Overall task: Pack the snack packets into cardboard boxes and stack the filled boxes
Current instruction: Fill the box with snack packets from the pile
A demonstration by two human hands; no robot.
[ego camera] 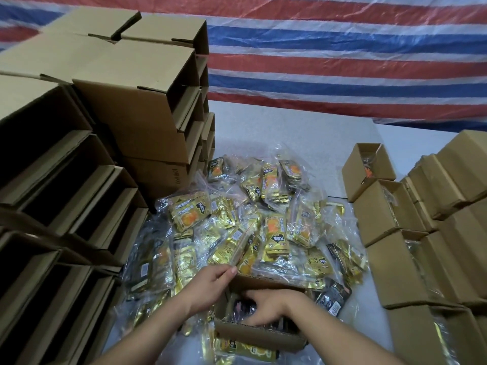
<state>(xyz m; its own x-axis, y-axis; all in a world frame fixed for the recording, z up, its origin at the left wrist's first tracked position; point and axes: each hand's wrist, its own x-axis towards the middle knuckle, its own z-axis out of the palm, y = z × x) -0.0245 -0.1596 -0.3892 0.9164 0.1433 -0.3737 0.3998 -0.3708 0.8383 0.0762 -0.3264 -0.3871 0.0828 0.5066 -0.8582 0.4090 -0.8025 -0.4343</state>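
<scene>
The right hand's fingers (259,316) are reaching down inside the open cardboard box (259,335), curled over dark packets there, though whether they are pinching one I cannot tell, while the left hand (210,287) is gripping the box's far left corner to steady it. The snack packets (237,219), bagged in clear film and heaped on the table (290,127) just beyond the box, are looking light, limp and slippery, so they are likely best taken by the bag's gathered film or across a flat side.
</scene>
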